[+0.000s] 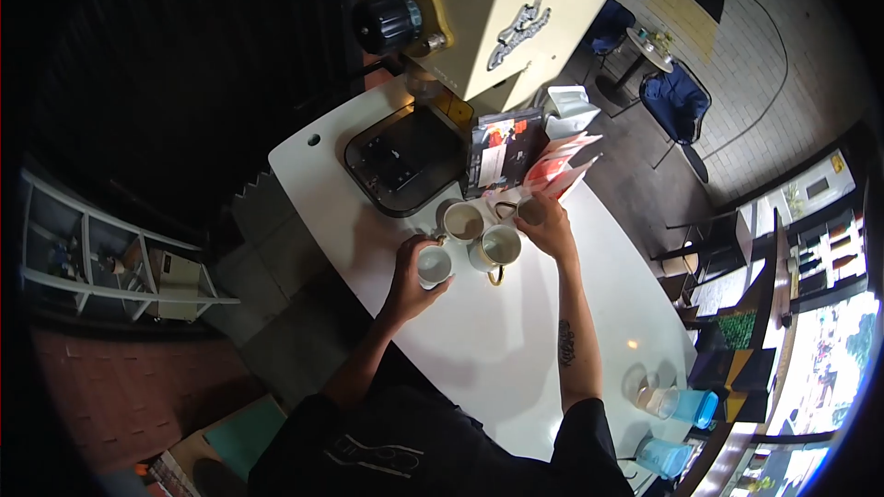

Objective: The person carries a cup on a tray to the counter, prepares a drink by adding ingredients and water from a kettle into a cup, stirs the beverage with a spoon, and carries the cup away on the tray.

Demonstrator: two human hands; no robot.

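Observation:
Several cups stand close together on the white table. My left hand (412,285) is wrapped round a white cup (435,265) at the near left of the group. At the right, my right hand (551,228) grips another mug (531,211), whose handle points left. Between my hands are a white mug (463,221) and a mug with a gold-coloured handle (498,248) turned toward me. Neither of these two is held. Whether the held cups rest on the table or are slightly raised, I cannot tell.
Behind the cups stand a black bag (502,152) and red-and-white packets (560,165). A cream machine (497,18) with a black tray (405,161) occupies the far end of the white table (460,350). Clear containers with blue parts (695,408) stand at the near right.

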